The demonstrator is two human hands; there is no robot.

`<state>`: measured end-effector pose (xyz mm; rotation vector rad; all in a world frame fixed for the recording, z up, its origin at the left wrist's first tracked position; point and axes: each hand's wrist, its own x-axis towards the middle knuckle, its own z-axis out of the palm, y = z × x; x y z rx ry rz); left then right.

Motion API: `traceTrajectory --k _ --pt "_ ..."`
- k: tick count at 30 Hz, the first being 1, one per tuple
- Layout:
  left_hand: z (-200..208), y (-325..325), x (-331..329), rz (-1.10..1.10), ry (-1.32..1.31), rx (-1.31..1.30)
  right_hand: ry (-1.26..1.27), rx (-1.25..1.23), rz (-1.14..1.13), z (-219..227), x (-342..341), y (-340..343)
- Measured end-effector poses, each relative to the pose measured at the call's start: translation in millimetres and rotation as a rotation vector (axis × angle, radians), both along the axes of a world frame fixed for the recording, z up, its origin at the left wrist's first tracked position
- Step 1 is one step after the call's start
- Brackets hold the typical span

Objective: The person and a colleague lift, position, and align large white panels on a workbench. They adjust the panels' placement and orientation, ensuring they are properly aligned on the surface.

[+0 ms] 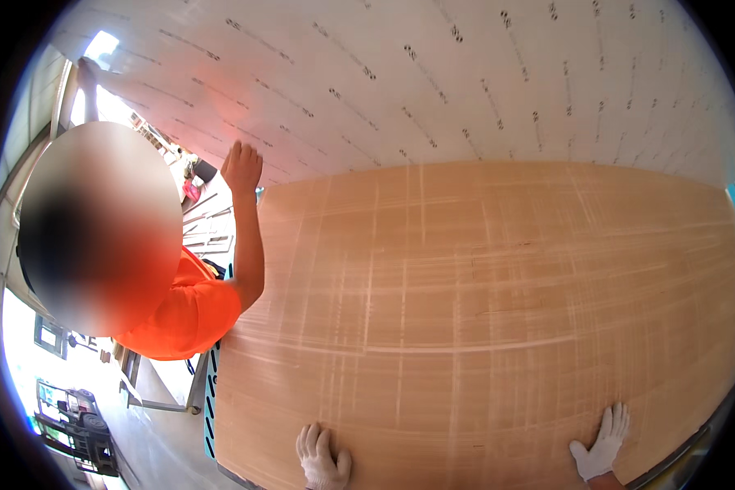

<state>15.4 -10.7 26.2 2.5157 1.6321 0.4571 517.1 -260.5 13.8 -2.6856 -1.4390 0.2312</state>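
Observation:
My left hand [323, 459], in a white knit glove, lies on the near edge of a large tan board [433, 286]. My right hand [603, 445], gloved the same way, rests on the same board farther right, fingers stretched out and thumb apart. Neither hand holds anything. Beyond the board's far part rises a big pale sheet [367, 90] with rows of small dark printed marks. Pale lines cross the tan surface lengthwise and crosswise.
At left a co-worker in an orange shirt [184, 322] raises one bare hand [242, 167] against the pale sheet. A blue-green slotted strip [211, 408] borders the board's left side. A metal-framed stand [159, 404] and a dark forklift [73, 429] are on the floor behind.

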Motion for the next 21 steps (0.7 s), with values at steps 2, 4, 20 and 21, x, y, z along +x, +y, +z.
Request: traceTrajectory --k 2,4,20,21 --pt "-2.0 -1.7 -3.0 0.002 -0.008 -0.005 0.022 0.032 -0.003 0.0 -1.8 -6.5" --pt "-3.2 -0.1 -6.1 0.012 -0.016 0.016 0.053 0.066 -0.028 -8.7 -0.8 -2.2" --pt "-65.6 21.9 -19.8 0.068 -0.06 0.197 0.009 0.103 -0.18 -3.7 -34.8 11.4" --pt "-52.2 19.9 -17.7 0.053 -0.045 0.036 0.041 0.04 -0.2 6.8 -55.2 9.8"
